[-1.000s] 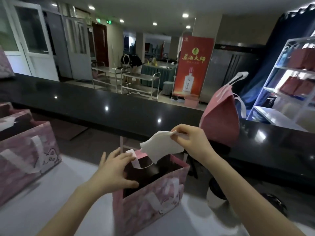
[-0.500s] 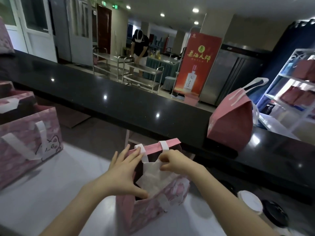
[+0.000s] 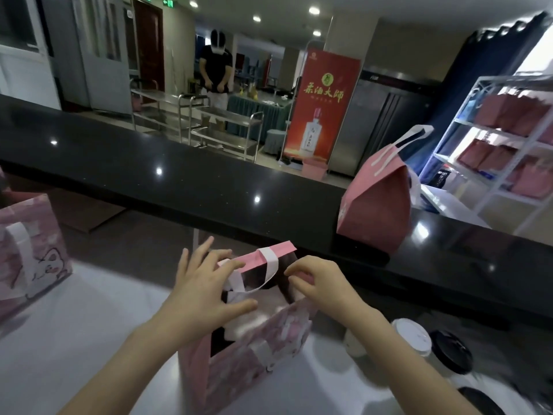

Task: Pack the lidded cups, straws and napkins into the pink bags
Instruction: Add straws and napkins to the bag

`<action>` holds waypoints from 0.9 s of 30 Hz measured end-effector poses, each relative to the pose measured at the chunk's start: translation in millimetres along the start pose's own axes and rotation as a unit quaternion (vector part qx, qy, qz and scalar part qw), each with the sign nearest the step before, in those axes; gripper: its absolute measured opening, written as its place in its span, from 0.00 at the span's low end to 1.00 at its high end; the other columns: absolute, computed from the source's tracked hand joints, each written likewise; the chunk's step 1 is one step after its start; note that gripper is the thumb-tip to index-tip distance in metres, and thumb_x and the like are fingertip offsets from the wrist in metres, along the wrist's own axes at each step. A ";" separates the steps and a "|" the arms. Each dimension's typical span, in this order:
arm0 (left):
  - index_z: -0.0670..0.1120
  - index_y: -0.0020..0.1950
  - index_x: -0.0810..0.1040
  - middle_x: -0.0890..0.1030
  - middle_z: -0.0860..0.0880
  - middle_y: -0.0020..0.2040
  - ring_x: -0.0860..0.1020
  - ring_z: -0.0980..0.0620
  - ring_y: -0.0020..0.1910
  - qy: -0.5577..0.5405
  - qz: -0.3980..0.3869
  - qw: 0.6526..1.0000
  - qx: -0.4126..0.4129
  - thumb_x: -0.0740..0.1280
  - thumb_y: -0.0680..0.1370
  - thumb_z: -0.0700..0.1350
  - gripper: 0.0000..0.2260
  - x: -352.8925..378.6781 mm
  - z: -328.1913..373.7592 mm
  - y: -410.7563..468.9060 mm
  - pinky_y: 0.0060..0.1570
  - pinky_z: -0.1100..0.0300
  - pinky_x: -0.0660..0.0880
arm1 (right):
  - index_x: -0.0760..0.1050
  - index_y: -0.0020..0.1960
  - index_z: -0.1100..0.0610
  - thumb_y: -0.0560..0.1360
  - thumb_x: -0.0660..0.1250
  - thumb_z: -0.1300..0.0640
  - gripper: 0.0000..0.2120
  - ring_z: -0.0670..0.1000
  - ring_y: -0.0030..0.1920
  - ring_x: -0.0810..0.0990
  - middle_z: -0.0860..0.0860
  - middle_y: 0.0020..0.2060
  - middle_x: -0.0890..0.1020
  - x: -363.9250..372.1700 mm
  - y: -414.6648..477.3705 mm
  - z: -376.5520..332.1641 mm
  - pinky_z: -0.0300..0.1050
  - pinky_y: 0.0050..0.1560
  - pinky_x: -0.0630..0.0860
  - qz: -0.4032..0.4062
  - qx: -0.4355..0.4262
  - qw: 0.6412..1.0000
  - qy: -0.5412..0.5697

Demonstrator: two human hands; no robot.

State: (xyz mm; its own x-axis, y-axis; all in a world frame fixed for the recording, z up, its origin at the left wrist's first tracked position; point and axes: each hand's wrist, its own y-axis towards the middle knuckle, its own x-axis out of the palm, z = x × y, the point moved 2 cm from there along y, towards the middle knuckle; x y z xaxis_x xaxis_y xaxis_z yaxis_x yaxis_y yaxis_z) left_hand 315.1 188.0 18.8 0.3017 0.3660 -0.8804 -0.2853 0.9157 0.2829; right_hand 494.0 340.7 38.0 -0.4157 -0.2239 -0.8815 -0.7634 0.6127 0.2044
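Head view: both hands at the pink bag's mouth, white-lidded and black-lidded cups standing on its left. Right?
No. The head view shows the white-lidded cup and black-lidded cup on the pink bag's right, not left. The left hand and right hand are at its mouth.

A glossy black counter (image 3: pixel 179 181) ran across the middle of the frame, mirroring recessed ceiling lights (image 3: pixel 314 10). Beyond it stood steel trolleys (image 3: pixel 230 116), a red standing banner (image 3: pixel 323 106) and pale doors (image 3: pixel 101 55) at upper left. A white shelf rack (image 3: pixel 466 121) and a dark blue curtain (image 3: pixel 478 79) filled the right side.
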 end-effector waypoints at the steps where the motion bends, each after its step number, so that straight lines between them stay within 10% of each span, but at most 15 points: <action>1: 0.60 0.70 0.68 0.64 0.58 0.72 0.44 0.55 0.77 -0.003 0.014 1.000 0.009 0.63 0.69 0.71 0.32 0.4 8.9 5.4 0.74 0.48 0.38 | 0.81 0.51 0.49 0.75 0.68 0.56 0.07 0.42 0.48 0.77 0.41 0.46 0.80 -7.0 -8.2 6.8 0.40 0.52 0.75 0.022 -0.006 1.000 0.005; 8: 0.57 0.51 0.80 0.78 0.60 0.49 0.75 0.59 0.52 -0.118 0.017 0.989 0.089 0.69 0.74 0.54 0.07 32.2 99.4 38.5 0.51 0.60 0.74 | 0.81 0.51 0.51 0.75 0.67 0.57 0.07 0.42 0.50 0.77 0.42 0.48 0.81 -52.6 -83.4 79.0 0.40 0.54 0.74 0.068 0.070 0.995 -0.014; 27: 0.53 0.50 0.81 0.81 0.57 0.49 0.78 0.57 0.51 -0.123 -0.224 0.923 0.286 0.67 0.74 0.48 0.07 313.5 506.3 91.0 0.51 0.58 0.75 | 0.79 0.53 0.49 0.72 0.66 0.51 0.10 0.52 0.53 0.79 0.47 0.51 0.82 -183.7 -384.4 410.9 0.45 0.48 0.76 0.078 0.453 0.884 -0.085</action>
State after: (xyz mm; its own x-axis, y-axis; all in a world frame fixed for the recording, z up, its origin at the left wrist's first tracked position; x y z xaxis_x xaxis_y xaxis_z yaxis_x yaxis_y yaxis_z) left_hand 844.3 470.1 -38.8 0.4907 -0.1094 -0.8644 0.4253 0.8959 0.1281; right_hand 1066.9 457.7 -53.6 -0.3414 -0.0135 -0.9398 0.0371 0.9989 -0.0279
